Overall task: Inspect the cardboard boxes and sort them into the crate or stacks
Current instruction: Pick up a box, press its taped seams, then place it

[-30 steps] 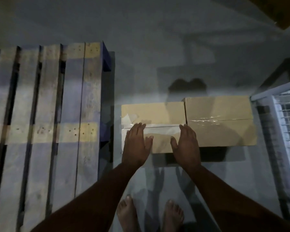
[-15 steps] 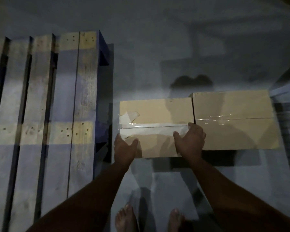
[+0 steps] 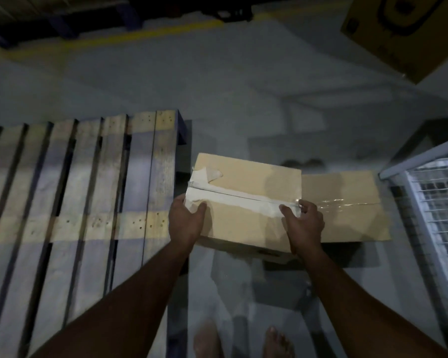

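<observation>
Both hands clamp the taped box (image 3: 246, 202) by its ends — left hand (image 3: 185, 220) on the left end, right hand (image 3: 303, 224) on the right — tilted, apparently lifted off the floor beside the second box (image 3: 347, 218). Check the torn tape and undersides, keeping thumbs on top, before choosing pallet (image 3: 75, 192) or crate (image 3: 435, 192).

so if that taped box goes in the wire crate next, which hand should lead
Probably the right hand: it grips the taped box at the end nearer the wire crate. The left hand holds the pallet side.
</observation>
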Demonstrator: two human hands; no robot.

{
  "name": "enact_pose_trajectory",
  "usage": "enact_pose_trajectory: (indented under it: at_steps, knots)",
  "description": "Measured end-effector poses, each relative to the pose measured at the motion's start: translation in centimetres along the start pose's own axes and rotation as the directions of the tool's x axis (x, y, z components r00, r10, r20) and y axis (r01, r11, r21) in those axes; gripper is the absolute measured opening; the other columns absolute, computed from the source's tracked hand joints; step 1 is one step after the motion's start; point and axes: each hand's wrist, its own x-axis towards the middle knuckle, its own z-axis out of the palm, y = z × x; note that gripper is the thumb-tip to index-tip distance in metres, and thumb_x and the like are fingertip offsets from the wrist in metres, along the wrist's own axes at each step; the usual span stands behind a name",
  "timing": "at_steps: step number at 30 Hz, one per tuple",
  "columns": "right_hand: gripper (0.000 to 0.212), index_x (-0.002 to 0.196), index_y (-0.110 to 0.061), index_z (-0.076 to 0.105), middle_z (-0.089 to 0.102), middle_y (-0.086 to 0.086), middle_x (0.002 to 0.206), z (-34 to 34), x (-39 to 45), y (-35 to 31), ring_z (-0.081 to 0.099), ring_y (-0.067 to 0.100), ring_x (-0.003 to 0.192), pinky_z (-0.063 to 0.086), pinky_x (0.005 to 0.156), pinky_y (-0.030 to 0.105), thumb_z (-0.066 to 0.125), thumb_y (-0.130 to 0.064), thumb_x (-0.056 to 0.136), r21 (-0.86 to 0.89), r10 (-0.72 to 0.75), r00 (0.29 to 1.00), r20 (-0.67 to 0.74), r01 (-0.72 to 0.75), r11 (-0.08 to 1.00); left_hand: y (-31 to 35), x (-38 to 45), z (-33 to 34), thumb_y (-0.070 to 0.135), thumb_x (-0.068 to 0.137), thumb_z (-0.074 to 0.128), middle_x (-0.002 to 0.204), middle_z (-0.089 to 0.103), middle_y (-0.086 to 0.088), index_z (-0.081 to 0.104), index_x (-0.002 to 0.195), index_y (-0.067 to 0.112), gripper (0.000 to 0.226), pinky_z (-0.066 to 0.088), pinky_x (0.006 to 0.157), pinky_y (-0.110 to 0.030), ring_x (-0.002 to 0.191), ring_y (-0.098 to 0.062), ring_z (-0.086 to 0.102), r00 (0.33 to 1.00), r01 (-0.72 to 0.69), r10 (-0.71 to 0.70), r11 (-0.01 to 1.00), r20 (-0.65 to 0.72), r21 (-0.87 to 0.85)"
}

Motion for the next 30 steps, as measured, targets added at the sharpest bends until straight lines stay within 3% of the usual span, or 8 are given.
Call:
enact_pose_trajectory:
  at_steps: [9, 14, 20, 23, 25, 30]
  knots:
    - [0.048, 0.128, -0.017, 0.056, 0.049, 0.004, 0.133, -14.9, -11.2, -13.7, 0.041, 0.025, 0.123, 0.041, 0.104, 0.045, 0.073, -0.035, 0.086, 0.139, -0.129, 0.982, -0.137, 0.149, 0.979, 14.6, -14.1, -8.9, 0.034, 0.088, 0.074, 0.115, 0.062, 0.001, 0.056, 0.122, 0.018, 0.042, 0.052, 0.086, -0.036, 0.103, -0.021, 0.061, 0.978, -0.131, 0.118, 0.989, -0.171, -0.070]
    - [0.032, 0.112, -0.017, 0.063, 0.051, 0.003, 0.123, -23.5, -18.8, -18.0, 0.043, 0.025, 0.119, 0.040, 0.104, 0.046, 0.073, -0.032, 0.085, 0.148, -0.204, 0.948, -0.243, 0.245, 0.958, 20.0, -24.6, -13.8, 0.039, 0.088, 0.073, 0.116, 0.061, 0.004, 0.056, 0.125, 0.021, 0.044, 0.054, 0.090, -0.041, 0.103, -0.021, 0.061, 0.968, -0.149, 0.117, 0.979, -0.221, -0.137]
    - [0.018, 0.097, -0.018, 0.068, 0.057, 0.012, 0.116, -32.3, -27.2, -18.3, 0.049, 0.030, 0.112, 0.044, 0.098, 0.048, 0.075, -0.029, 0.084, 0.173, -0.209, 0.900, -0.383, 0.292, 0.941, 24.3, -33.5, -18.2, 0.042, 0.089, 0.072, 0.116, 0.063, 0.002, 0.057, 0.127, 0.018, 0.047, 0.054, 0.087, -0.040, 0.104, -0.021, 0.063, 0.954, -0.280, 0.266, 0.956, -0.136, -0.092]
    - [0.018, 0.096, -0.015, 0.071, 0.057, 0.011, 0.114, -35.5, -31.5, -17.3, 0.047, 0.030, 0.111, 0.042, 0.099, 0.049, 0.076, -0.026, 0.084, 0.209, -0.173, 0.869, -0.463, 0.297, 0.932, 26.4, -36.7, -19.6, 0.042, 0.092, 0.070, 0.107, 0.065, 0.003, 0.058, 0.116, 0.020, 0.035, 0.050, 0.078, -0.032, 0.095, -0.018, 0.063, 0.934, -0.356, 0.353, 0.931, -0.055, -0.074]
    - [0.017, 0.096, -0.016, 0.070, 0.049, 0.005, 0.111, -37.5, -34.5, -16.4, 0.044, 0.031, 0.113, 0.042, 0.100, 0.049, 0.075, -0.027, 0.085, 0.270, -0.122, 0.858, -0.500, 0.288, 0.919, 27.4, -38.9, -20.1, 0.044, 0.092, 0.069, 0.105, 0.066, 0.002, 0.057, 0.111, 0.022, 0.032, 0.048, 0.077, -0.032, 0.096, -0.021, 0.064, 0.910, -0.414, 0.415, 0.908, -0.004, -0.064]
    - [0.016, 0.097, -0.019, 0.068, 0.046, 0.002, 0.112, -42.4, -41.1, -13.1, 0.045, 0.030, 0.117, 0.041, 0.103, 0.049, 0.073, -0.031, 0.087, 0.313, -0.029, 0.787, -0.616, 0.278, 0.908, 28.5, -45.0, -20.3, 0.052, 0.090, 0.067, 0.111, 0.063, 0.003, 0.057, 0.122, 0.021, 0.046, 0.052, 0.080, -0.038, 0.098, -0.021, 0.062, 0.823, -0.559, 0.559, 0.829, 0.097, -0.038]
